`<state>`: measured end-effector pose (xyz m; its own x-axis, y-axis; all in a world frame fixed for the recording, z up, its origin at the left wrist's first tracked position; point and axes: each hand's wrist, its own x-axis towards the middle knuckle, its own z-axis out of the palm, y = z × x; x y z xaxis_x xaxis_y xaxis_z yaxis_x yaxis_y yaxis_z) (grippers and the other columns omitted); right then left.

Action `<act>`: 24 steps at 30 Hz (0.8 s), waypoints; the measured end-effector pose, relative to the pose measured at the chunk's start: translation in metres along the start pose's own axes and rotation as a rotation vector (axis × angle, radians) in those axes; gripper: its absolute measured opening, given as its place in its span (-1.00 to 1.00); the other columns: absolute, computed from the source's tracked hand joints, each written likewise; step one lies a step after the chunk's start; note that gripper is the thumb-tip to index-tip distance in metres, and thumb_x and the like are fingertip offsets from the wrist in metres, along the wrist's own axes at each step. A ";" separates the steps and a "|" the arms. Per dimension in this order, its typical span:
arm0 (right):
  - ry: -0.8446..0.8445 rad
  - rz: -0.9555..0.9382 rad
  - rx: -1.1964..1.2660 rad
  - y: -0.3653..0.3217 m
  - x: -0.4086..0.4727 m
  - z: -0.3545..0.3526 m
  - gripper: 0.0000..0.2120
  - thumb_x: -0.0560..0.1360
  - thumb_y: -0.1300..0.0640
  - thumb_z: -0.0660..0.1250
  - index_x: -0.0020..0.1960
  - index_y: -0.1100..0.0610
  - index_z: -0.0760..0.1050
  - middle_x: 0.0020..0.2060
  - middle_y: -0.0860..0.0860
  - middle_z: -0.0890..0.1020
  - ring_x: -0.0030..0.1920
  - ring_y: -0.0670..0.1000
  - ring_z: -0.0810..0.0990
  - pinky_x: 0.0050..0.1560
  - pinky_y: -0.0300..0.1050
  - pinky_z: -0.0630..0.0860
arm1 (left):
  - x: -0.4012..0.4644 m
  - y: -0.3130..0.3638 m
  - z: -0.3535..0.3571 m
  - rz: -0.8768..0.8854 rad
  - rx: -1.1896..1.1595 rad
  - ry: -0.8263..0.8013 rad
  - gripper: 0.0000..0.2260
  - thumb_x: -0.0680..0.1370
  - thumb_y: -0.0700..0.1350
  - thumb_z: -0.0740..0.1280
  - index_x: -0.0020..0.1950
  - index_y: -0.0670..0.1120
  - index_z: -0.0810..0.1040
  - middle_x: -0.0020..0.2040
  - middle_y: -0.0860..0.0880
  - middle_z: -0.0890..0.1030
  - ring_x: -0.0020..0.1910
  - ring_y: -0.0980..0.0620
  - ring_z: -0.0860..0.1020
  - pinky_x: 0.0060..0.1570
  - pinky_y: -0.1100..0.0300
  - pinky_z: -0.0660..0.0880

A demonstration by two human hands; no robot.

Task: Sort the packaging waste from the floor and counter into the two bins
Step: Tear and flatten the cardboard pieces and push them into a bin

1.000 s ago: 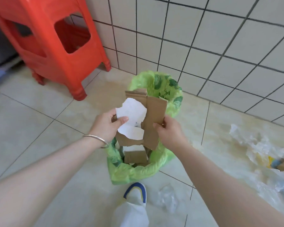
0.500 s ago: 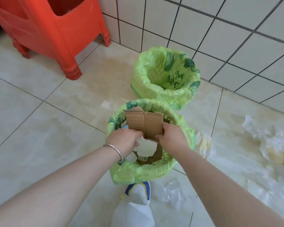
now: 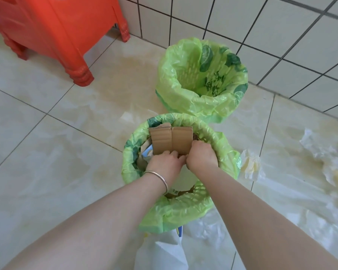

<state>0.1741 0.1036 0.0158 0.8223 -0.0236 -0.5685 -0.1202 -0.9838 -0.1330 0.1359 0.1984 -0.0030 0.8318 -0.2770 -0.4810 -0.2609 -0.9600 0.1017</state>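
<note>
Two bins lined with green bags stand on the tiled floor. The near bin (image 3: 219,145) holds cardboard and paper scraps. A folded brown cardboard piece (image 3: 171,140) stands upright in it, its top above the rim. My left hand (image 3: 165,164), with a bracelet on the wrist, and my right hand (image 3: 202,155) are side by side inside the bin's mouth, both gripping the cardboard's lower part. The far bin (image 3: 185,98) by the wall looks empty inside.
A red plastic stool (image 3: 57,36) stands at the upper left. Clear and white plastic wrappers (image 3: 250,165) lie on the floor to the right, with more (image 3: 324,151) farther right. A white shoe (image 3: 162,252) is below the near bin. The tiled wall runs behind.
Both hands have pushed the cardboard deeper into the near bin. The white paper held against it a second ago is no longer in my hands. The view has tilted down.
</note>
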 end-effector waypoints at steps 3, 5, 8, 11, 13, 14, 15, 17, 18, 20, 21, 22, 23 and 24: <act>-0.004 -0.007 -0.104 0.001 -0.008 -0.007 -0.85 0.54 0.32 0.15 -0.05 0.22 0.50 0.04 0.12 0.61 0.04 0.09 0.63 -0.20 -0.16 0.46 | -0.012 0.006 0.000 -0.047 -0.011 0.089 -0.65 0.54 -0.13 0.21 0.32 -0.05 0.27 0.22 -0.10 0.38 0.23 -0.12 0.35 -0.14 0.06 0.33; 0.024 -0.038 -0.180 0.004 -0.017 -0.016 -0.83 0.54 0.31 0.15 -0.10 0.20 0.51 0.00 0.09 0.63 0.00 0.07 0.64 -0.24 -0.18 0.46 | -0.020 0.008 -0.008 -0.078 -0.063 0.143 -0.60 0.48 -0.06 0.26 0.29 -0.02 0.28 0.22 -0.06 0.37 0.23 -0.09 0.33 -0.07 0.07 0.37; 0.104 -0.090 -0.176 0.011 -0.034 -0.031 -0.82 0.55 0.27 0.14 0.04 0.20 0.51 0.01 0.09 0.62 0.03 0.09 0.63 -0.23 -0.17 0.42 | -0.031 0.014 -0.035 -0.073 -0.110 0.214 -0.50 0.44 0.07 0.27 0.35 0.03 0.28 0.26 -0.01 0.36 0.26 -0.08 0.33 0.08 0.04 0.40; 0.232 -0.147 -0.084 0.026 -0.060 -0.045 -0.78 0.56 0.19 0.09 0.11 0.17 0.46 0.05 0.08 0.60 0.06 0.13 0.61 -0.21 -0.12 0.35 | -0.041 0.030 -0.067 -0.031 -0.108 0.271 -0.53 0.45 0.08 0.25 0.34 0.03 0.31 0.27 0.00 0.40 0.27 -0.07 0.37 0.08 0.03 0.41; 0.308 -0.154 0.009 0.042 -0.080 -0.054 -0.74 0.58 0.12 0.05 0.11 0.16 0.47 0.08 0.07 0.58 0.07 0.16 0.59 -0.19 -0.12 0.30 | -0.045 0.049 -0.086 0.021 -0.094 0.291 -0.63 0.47 0.02 0.23 0.27 0.00 0.36 0.22 -0.01 0.45 0.24 -0.07 0.43 -0.04 0.04 0.43; 0.332 -0.142 0.058 0.053 -0.091 -0.058 -0.72 0.59 0.10 0.03 0.10 0.16 0.48 0.09 0.08 0.57 0.08 0.18 0.58 -0.17 -0.12 0.28 | -0.048 0.061 -0.094 0.048 -0.086 0.301 -0.69 0.49 -0.02 0.21 0.22 -0.01 0.38 0.19 -0.02 0.48 0.21 -0.08 0.46 -0.10 0.05 0.43; 0.350 -0.128 0.104 0.066 -0.102 -0.063 -0.71 0.60 0.09 0.02 0.10 0.16 0.48 0.09 0.08 0.57 0.08 0.18 0.57 -0.17 -0.12 0.27 | -0.050 0.076 -0.101 0.078 -0.071 0.311 -0.74 0.51 -0.05 0.19 0.19 -0.03 0.39 0.16 -0.02 0.50 0.17 -0.09 0.50 -0.14 0.06 0.41; 0.381 -0.093 0.187 0.097 -0.125 -0.071 -0.70 0.60 0.07 0.02 0.07 0.16 0.48 0.09 0.09 0.57 0.08 0.19 0.56 -0.16 -0.11 0.27 | -0.052 0.110 -0.110 0.150 -0.033 0.315 -0.78 0.52 -0.09 0.15 0.16 -0.03 0.40 0.14 -0.02 0.52 0.13 -0.10 0.53 -0.17 0.09 0.38; 0.397 -0.072 0.221 0.114 -0.136 -0.074 -0.70 0.60 0.07 0.02 0.06 0.16 0.49 0.08 0.09 0.58 0.07 0.20 0.55 -0.16 -0.11 0.27 | -0.052 0.128 -0.113 0.192 -0.020 0.311 -0.78 0.52 -0.10 0.15 0.15 -0.03 0.40 0.14 -0.02 0.53 0.12 -0.10 0.54 -0.17 0.10 0.38; 0.434 -0.020 0.279 0.151 -0.158 -0.076 -0.71 0.59 0.06 0.03 0.03 0.15 0.49 0.05 0.10 0.60 0.05 0.20 0.55 -0.17 -0.11 0.28 | -0.053 0.167 -0.117 0.283 -0.007 0.315 -0.80 0.51 -0.10 0.15 0.12 -0.03 0.42 0.12 -0.02 0.54 0.11 -0.11 0.55 -0.13 0.11 0.42; 0.445 0.012 0.304 0.171 -0.168 -0.076 -0.70 0.59 0.04 0.04 0.02 0.15 0.50 0.03 0.10 0.61 0.03 0.20 0.55 -0.18 -0.11 0.28 | -0.053 0.187 -0.117 0.324 -0.007 0.314 -0.81 0.51 -0.09 0.15 0.10 -0.02 0.43 0.10 -0.02 0.55 0.10 -0.11 0.55 -0.11 0.11 0.43; 0.452 0.047 0.328 0.191 -0.178 -0.075 -0.70 0.59 0.03 0.05 0.01 0.15 0.50 0.01 0.11 0.61 0.02 0.19 0.55 -0.18 -0.12 0.28 | -0.054 0.207 -0.117 0.359 -0.010 0.304 -0.81 0.51 -0.08 0.15 0.08 -0.01 0.45 0.09 -0.01 0.56 0.09 -0.11 0.56 -0.12 0.12 0.43; 0.451 0.084 0.354 0.211 -0.188 -0.073 -0.70 0.59 0.02 0.06 0.00 0.15 0.51 -0.01 0.12 0.62 0.01 0.19 0.55 -0.18 -0.13 0.28 | -0.055 0.227 -0.115 0.389 -0.014 0.287 -0.82 0.51 -0.07 0.15 0.07 -0.01 0.46 0.08 -0.01 0.56 0.09 -0.10 0.56 -0.13 0.13 0.41; 0.448 0.120 0.382 0.230 -0.197 -0.070 -0.70 0.58 0.01 0.07 0.00 0.15 0.51 -0.02 0.12 0.62 0.01 0.18 0.54 -0.18 -0.14 0.28 | -0.056 0.247 -0.112 0.415 -0.017 0.263 -0.83 0.52 -0.06 0.15 0.06 -0.01 0.47 0.07 -0.01 0.57 0.08 -0.10 0.56 -0.15 0.15 0.38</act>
<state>0.0233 -0.1304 0.1540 0.9351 -0.2847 -0.2111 -0.3497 -0.8380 -0.4189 0.0798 -0.0281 0.1470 0.7553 -0.6353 -0.1611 -0.5904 -0.7662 0.2537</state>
